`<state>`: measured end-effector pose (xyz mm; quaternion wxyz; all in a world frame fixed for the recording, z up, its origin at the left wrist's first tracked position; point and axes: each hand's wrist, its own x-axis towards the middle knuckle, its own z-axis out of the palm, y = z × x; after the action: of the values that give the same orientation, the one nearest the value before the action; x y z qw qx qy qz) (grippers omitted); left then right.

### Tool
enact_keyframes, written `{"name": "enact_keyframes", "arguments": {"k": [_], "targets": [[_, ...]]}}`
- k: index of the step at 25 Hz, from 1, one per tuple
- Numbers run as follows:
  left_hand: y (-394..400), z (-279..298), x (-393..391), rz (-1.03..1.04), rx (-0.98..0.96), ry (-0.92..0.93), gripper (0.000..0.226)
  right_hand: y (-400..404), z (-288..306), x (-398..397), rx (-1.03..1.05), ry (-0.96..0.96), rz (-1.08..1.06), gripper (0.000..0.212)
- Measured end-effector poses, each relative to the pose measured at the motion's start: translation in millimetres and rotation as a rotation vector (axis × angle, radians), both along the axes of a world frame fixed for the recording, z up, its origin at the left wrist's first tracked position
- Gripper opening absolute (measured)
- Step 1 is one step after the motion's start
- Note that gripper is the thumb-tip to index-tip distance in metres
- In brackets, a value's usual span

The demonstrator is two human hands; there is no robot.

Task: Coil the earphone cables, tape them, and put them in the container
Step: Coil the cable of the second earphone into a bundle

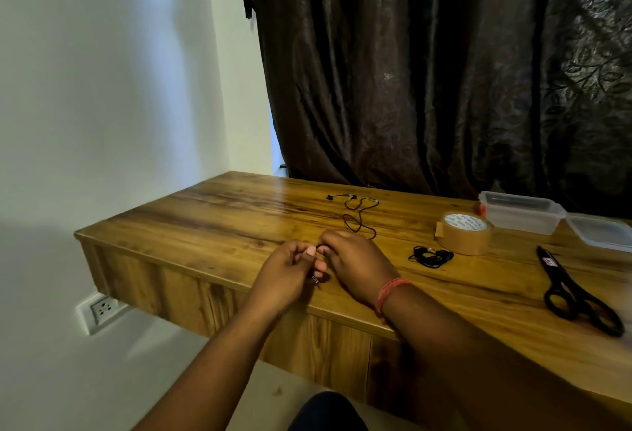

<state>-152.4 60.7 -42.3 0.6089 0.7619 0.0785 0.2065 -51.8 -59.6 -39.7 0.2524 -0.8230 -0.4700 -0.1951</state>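
Wooden surface (219,211) before a dark curtain (444,71): your left hand (285,275) and right hand (355,264) pinch a thin black earphone cable (357,220) trailing away, clear plastic container (519,212) far right.

Both forearms reach forward and converge, the left hand (290,268) and right hand (352,259) meeting fingertip to fingertip with fingers curled in a pinch, an orange band around the right wrist.
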Motion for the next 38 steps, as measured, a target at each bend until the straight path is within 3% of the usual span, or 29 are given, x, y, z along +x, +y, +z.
{"name": "enact_keyframes", "arguments": {"k": [4, 9, 11, 13, 15, 17, 21, 26, 28, 32, 36, 38], "targets": [[-20, 21, 42, -0.144, -0.259, -0.002, 0.021, -31, 14, 33, 0.176, 0.149, -0.001, 0.013], [-43, 23, 105, -0.595, -0.495, 0.033, 0.028, -73, 18, 79, 0.374, 0.200, -0.119, 0.018], [-49, 22, 127, -0.769, -0.555, 0.008, 0.022, -88, 15, 91, 0.268, 0.079, -0.174, 0.018], [-50, 18, 148, -0.892, -0.644, -0.029, 0.019, -101, 10, 101, 0.033, -0.142, -0.248, 0.022], [-49, 15, 161, -0.889, -0.693, -0.080, 0.024, -104, 11, 102, -0.054, -0.188, -0.284, 0.026], [-50, 14, 165, -0.769, -0.705, -0.158, 0.016, -99, 14, 99, -0.061, -0.183, -0.282, 0.026], [-50, 15, 169, -0.523, -0.731, -0.293, 0.026, -89, 14, 89, -0.099, -0.221, -0.216, 0.020], [-51, 8, 174, -0.391, -0.644, -0.362, 0.024, -92, 13, 82, -0.088, -0.139, -0.192, 0.022], [-54, 5, 173, -0.289, -0.463, -0.382, 0.023, -93, 13, 78, -0.012, -0.032, -0.123, 0.018], [-62, 3, 166, -0.138, -0.081, -0.380, 0.025, -94, 18, 74, 0.352, 0.258, -0.067, 0.007], [-69, -1, 162, -0.213, 0.312, -0.384, 0.022, -103, 20, 84, 0.452, 0.164, -0.113, 0.009], [-76, 0, 157, -0.311, 0.249, -0.359, 0.023, -107, 19, 89, 0.470, 0.097, -0.142, 0.009]]}}
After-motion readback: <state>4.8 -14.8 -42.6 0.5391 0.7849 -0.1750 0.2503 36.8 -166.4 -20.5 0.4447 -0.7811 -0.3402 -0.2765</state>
